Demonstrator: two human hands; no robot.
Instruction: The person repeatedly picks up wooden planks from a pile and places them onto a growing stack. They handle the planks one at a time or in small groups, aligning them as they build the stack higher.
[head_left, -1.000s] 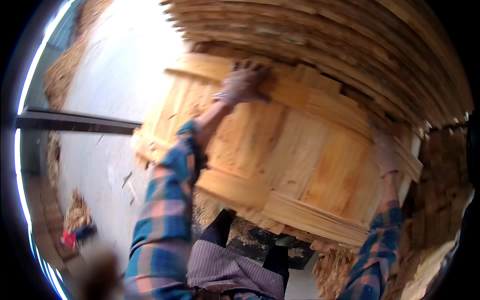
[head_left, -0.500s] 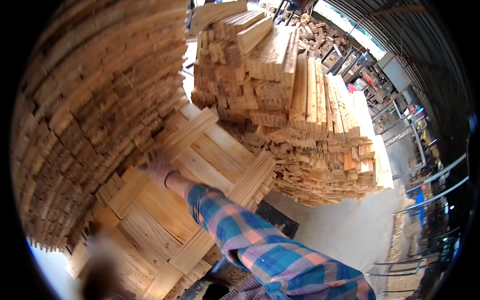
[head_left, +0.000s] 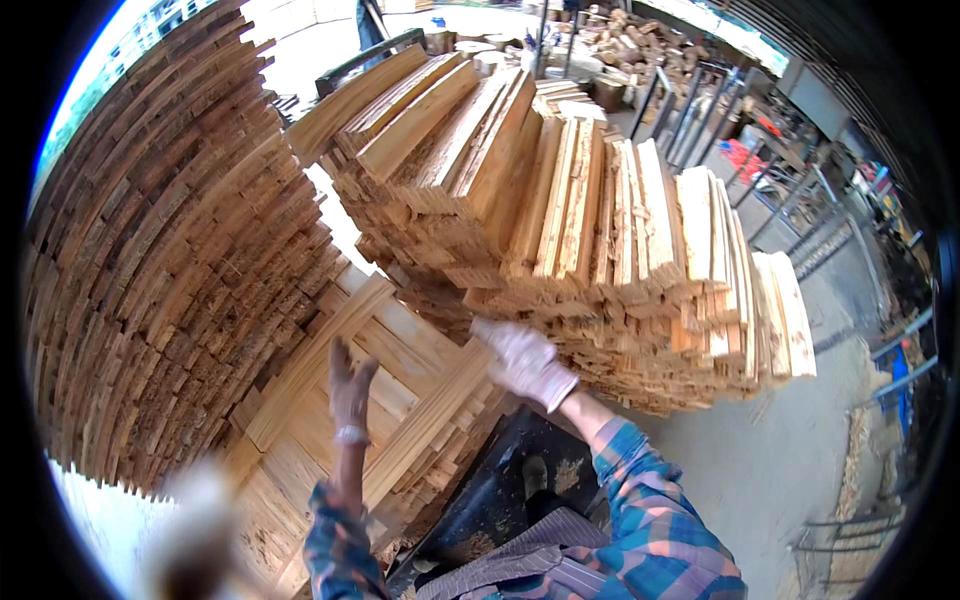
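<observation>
My left hand, in a work glove, hovers over a low stack of wooden boards, with thumb and fingers apart and nothing held. My right hand, in a pale glove, is at the right edge of that stack, near the cut board ends of a taller stack. Its fingers stretch out to the left, and I see nothing in them. On the low stack, boards lie side by side, with long strips across them along the near edge and the far side.
A high wall of stacked boards rises on the left. Below my hands is a dark, dusty surface. A blurred brown shape sits at the lower left. Metal frames and a log pile stand farther off.
My right hand has drawn back from the left side of the low stack to its right edge. The left hand has come up from the lower left over the boards. The view has shifted.
</observation>
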